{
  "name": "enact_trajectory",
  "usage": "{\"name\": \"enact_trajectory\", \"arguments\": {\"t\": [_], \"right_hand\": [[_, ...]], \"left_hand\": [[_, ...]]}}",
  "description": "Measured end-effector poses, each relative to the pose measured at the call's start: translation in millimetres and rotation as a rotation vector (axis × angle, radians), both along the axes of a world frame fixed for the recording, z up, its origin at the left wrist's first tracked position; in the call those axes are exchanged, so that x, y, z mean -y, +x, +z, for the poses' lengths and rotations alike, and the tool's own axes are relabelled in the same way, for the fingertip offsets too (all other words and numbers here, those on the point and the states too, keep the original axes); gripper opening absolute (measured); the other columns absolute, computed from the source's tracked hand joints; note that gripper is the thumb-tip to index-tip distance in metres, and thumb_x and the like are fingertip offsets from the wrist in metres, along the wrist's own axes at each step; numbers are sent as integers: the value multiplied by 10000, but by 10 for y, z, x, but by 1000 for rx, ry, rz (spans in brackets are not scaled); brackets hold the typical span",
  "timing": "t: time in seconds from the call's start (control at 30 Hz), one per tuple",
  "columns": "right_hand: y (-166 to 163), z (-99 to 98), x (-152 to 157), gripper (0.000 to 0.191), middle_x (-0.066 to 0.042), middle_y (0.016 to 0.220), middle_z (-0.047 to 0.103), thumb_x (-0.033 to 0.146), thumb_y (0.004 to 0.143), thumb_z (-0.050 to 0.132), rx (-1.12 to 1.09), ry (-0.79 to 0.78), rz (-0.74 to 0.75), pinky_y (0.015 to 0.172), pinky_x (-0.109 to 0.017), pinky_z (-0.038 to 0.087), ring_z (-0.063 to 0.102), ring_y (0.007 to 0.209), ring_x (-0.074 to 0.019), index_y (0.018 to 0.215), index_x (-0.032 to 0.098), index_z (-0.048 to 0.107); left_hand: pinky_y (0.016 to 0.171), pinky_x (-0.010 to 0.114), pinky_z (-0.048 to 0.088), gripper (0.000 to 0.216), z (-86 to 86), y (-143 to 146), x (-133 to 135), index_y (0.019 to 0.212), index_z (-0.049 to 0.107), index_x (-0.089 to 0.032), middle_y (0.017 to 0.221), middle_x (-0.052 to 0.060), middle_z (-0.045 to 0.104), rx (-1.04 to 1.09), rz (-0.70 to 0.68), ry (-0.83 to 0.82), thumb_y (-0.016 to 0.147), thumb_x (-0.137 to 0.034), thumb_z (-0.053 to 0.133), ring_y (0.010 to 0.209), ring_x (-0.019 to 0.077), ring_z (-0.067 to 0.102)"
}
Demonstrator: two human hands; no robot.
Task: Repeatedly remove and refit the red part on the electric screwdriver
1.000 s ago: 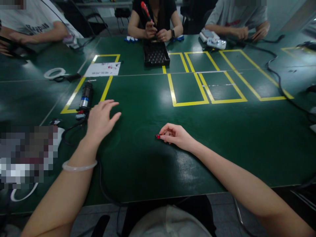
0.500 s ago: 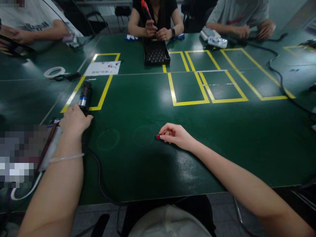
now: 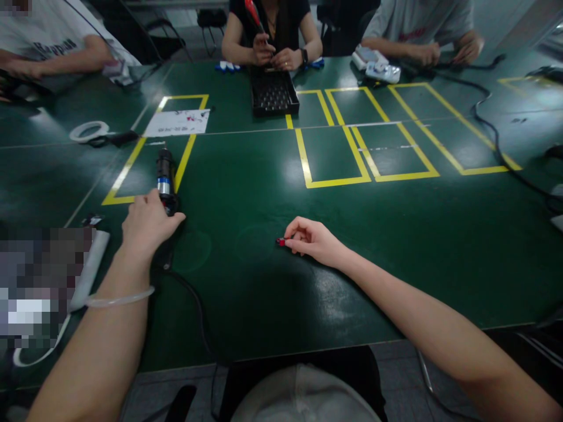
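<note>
My left hand (image 3: 149,225) is wrapped over a black corded electric screwdriver (image 3: 164,176) with a silver and blue band. The screwdriver lies along the table with its tip pointing away from me, and the thumb sticks out to the right. Its cord (image 3: 196,299) runs from the rear end down over the near table edge. My right hand (image 3: 312,241) rests at mid-table with its fingers pinched together. A small red and black piece (image 3: 280,241) pokes out from the fingertips; its kind is too small to make out.
Yellow tape outlines (image 3: 338,184) mark the green table (image 3: 246,293). A paper sheet (image 3: 176,123) and a tape roll (image 3: 90,130) lie far left. Across sits a person with a red-handled tool (image 3: 254,13) above a black tray (image 3: 275,110). Two other people sit at either side.
My left hand has moved to the right, bringing the electric screwdriver with it, and the cord has shifted right too. My right hand keeps its place with the small red piece.
</note>
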State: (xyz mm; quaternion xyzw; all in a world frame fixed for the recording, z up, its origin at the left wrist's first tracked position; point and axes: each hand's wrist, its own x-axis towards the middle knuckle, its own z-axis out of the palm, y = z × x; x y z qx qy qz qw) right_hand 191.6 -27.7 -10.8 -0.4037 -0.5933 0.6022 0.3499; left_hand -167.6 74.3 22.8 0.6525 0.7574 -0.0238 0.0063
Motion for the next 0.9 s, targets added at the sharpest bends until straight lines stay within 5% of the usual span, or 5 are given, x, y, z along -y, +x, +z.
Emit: {"name": "enact_trajectory", "arguments": {"t": [0.4,0.57,0.9], "right_hand": [[11,-49,6,145,61,637,512,281,853,644,98,128,-90,515,-206,347,457,533,-79,878,184,538],[10,-15,23,88,41,729,510,193,849,615,238,329,-117,552,-215,378,472,563,-78,859,189,527],[16,-28,49,105,9,862,482,123,850,577,428,563,-73,631,-231,392,484,668,-101,849,197,502]], "left_hand": [[956,497,484,794,-48,887,435,1512,298,-122,1365,212,450,118,-362,15,840,-454,559,1214,385,485],[1011,492,458,791,-73,1210,704,1528,282,-154,1414,181,423,270,-503,-5,850,-456,557,1261,357,457],[1053,473,452,750,-47,1521,1047,1510,324,-151,1433,161,436,424,-703,-58,839,-358,585,1286,324,455]]}}
